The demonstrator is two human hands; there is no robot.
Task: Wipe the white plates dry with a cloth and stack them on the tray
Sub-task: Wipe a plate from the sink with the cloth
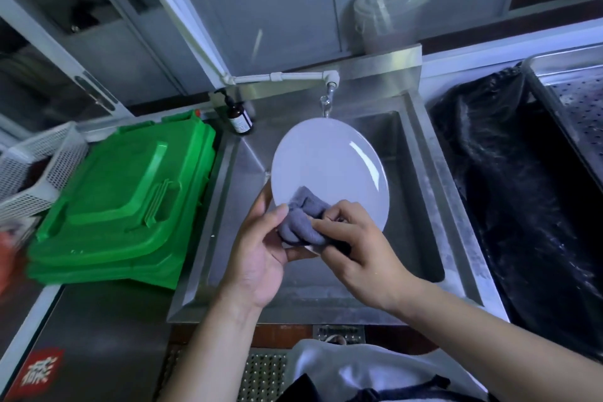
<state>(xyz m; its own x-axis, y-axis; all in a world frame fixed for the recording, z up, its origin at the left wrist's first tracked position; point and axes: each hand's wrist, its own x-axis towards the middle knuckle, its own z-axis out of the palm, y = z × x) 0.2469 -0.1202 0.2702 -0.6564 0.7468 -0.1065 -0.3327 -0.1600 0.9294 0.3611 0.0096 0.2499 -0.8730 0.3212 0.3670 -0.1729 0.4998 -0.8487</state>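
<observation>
A white plate (329, 166) is held tilted above the steel sink (421, 192). My left hand (261, 251) grips its near rim from below, thumb on the upper face. My right hand (355, 245) pinches a crumpled grey cloth (301, 219) against the plate's near part. A perforated metal tray (577, 108) sits at the far right edge; no plates show on it.
A green plastic lid or bin (124, 202) lies left of the sink, with a white mesh basket (36, 166) beyond it. A brown pump bottle (239, 117) stands at the sink's back left. A tap (328, 98) hangs over the basin. A bin with a black bag (522, 192) stands right of the sink.
</observation>
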